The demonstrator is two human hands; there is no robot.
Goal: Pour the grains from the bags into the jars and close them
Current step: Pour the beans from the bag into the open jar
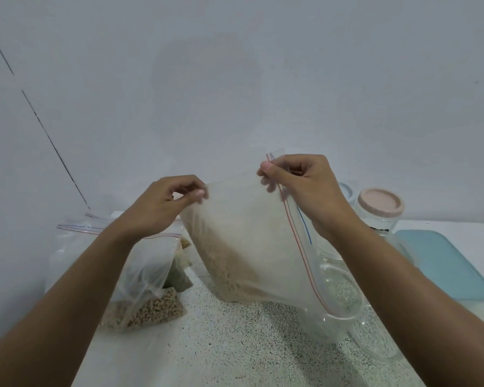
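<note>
Left hand point(176, 202) is pinching the grain bag point(243, 241) by its closed corner. Right hand point(296, 185) is pinching the zip edge high, so the mouth's low end is hanging over the open jar point(361, 291) (working as a spout, probably). Grains are sitting low in the bag.

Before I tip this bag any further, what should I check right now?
1. Grip of left hand on the clear zip bag of pale grains: pinches the corner, ok.
2. Grip of right hand at the zip edge: ok.
3. Bag mouth open: red and blue zip strips apart, ok.
4. Mouth's low end over the open clear jar: ok.
5. Room in jar: few grains at the bottom, ok.
6. Jar steady on speckled table: unheld, cannot tell.
</note>
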